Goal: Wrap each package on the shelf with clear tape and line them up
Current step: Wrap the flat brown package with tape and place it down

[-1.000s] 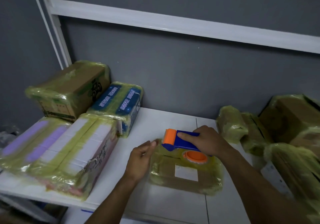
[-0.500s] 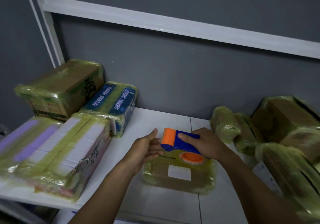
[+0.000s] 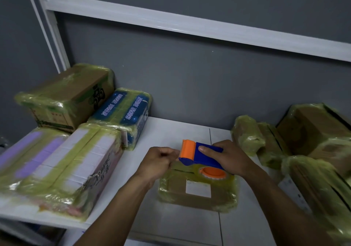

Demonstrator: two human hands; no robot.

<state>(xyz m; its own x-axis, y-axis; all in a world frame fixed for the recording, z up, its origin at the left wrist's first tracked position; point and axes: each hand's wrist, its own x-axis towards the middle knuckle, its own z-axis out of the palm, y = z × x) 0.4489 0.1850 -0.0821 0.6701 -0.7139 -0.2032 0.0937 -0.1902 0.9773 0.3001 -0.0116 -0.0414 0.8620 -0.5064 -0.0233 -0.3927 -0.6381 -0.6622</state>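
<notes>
A flat brown package (image 3: 197,190) with a white label lies on the white shelf (image 3: 171,135), covered in yellowish clear tape. Just above its far edge my right hand (image 3: 230,158) grips a blue and orange tape dispenser (image 3: 201,157) that carries a roll of tape. My left hand (image 3: 158,161) is at the dispenser's orange end with its fingers curled, pinching what looks like the tape end.
Taped packages stand at the left: a brown box (image 3: 66,99), a blue pack (image 3: 123,114), a white and purple pack (image 3: 60,162). More taped brown parcels (image 3: 311,137) pile at the right. The grey wall is close behind.
My left hand has moved from the package's left edge up to the dispenser's orange end and its fingers have curled in. The dispenser has stayed above the package.
</notes>
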